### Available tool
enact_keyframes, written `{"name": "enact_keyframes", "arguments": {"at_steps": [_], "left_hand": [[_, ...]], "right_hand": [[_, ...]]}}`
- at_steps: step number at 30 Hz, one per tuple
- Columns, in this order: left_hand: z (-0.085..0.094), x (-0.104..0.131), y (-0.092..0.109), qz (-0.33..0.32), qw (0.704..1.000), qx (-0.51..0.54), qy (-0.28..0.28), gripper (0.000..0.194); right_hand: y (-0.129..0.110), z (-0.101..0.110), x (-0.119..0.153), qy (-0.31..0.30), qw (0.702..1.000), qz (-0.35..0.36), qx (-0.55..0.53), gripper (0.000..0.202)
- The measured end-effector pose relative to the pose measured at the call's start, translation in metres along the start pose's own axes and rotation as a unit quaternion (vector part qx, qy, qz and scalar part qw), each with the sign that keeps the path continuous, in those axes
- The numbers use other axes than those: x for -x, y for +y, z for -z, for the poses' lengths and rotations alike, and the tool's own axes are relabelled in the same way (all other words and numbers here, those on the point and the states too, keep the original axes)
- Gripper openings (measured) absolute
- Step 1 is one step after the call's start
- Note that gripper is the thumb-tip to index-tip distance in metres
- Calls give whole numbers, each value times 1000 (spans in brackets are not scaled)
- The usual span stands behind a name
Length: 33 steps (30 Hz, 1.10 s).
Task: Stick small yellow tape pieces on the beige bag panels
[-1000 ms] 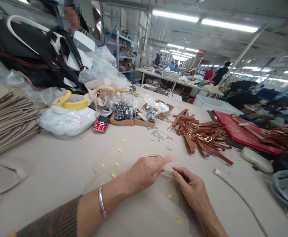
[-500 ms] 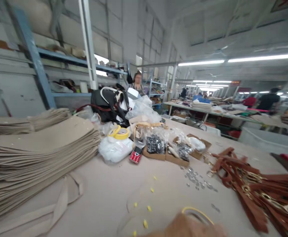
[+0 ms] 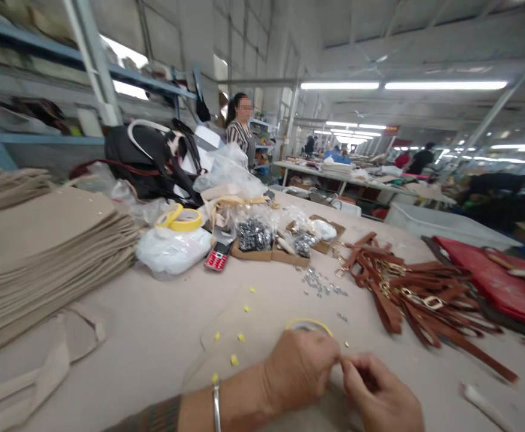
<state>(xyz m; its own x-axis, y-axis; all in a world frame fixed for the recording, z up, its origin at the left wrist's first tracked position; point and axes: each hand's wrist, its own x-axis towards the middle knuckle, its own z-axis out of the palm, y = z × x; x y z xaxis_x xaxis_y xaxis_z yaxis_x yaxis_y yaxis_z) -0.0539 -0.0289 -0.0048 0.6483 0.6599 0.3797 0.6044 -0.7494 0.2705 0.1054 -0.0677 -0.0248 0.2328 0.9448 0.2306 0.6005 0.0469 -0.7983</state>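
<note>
My left hand (image 3: 299, 365), with a silver bangle at the wrist, is closed with its fingertips pressed together. Against it, my right hand (image 3: 381, 393) makes a pinch, so the two sets of fingertips meet low in the middle of the view. Whatever is between them is too small or too hidden to name. Just behind my left hand shows the rim of a yellow tape roll (image 3: 309, 322), partly covered. Small yellow bits (image 3: 234, 360) lie on the table to the left of my hands. A few small metal pieces (image 3: 318, 282) are scattered farther back.
Stacked beige panels (image 3: 50, 240) fill the left, with a beige strip (image 3: 64, 360) in front. A white bag (image 3: 172, 249) carries yellow tape rolls (image 3: 186, 219), beside a red phone (image 3: 218, 257) and boxed hardware (image 3: 254, 233). Brown straps (image 3: 390, 306) lie right. A person (image 3: 239, 129) stands behind.
The view has turned right and down, so things on the table sit farther left and higher. My hands, blurred and barely in view before, now show clearly with fingertips together.
</note>
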Motion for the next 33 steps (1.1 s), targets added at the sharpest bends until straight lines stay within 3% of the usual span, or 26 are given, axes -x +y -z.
{"name": "enact_keyframes", "arguments": {"at_steps": [1,4,7,10,18,27,31,33], "left_hand": [[5,2,2,1,1000,9,10,4],[13,3,4,6,999,37,25,8],[6,3,1,29,999,-5,-26,11],[-4,2,-2,43,993,-69,-87,11],[-2,-2,1,47,986,-76,-139,12],[-4,-1,1,45,986,-70,-141,15],[-5,0,0,47,988,-69,-128,15],[-5,0,-1,46,989,-68,-123,15]], "right_hand": [[-2,4,-4,-31,999,-39,-15,30],[2,13,-18,-30,984,-160,-75,33],[12,21,-28,-57,969,-209,-120,35],[20,23,-35,-89,965,-209,-130,39],[29,14,-53,-118,972,-200,-44,32],[14,11,-58,-128,975,-136,122,20],[11,10,-59,-130,968,-169,132,16],[16,11,-57,-114,968,-191,119,26]]}}
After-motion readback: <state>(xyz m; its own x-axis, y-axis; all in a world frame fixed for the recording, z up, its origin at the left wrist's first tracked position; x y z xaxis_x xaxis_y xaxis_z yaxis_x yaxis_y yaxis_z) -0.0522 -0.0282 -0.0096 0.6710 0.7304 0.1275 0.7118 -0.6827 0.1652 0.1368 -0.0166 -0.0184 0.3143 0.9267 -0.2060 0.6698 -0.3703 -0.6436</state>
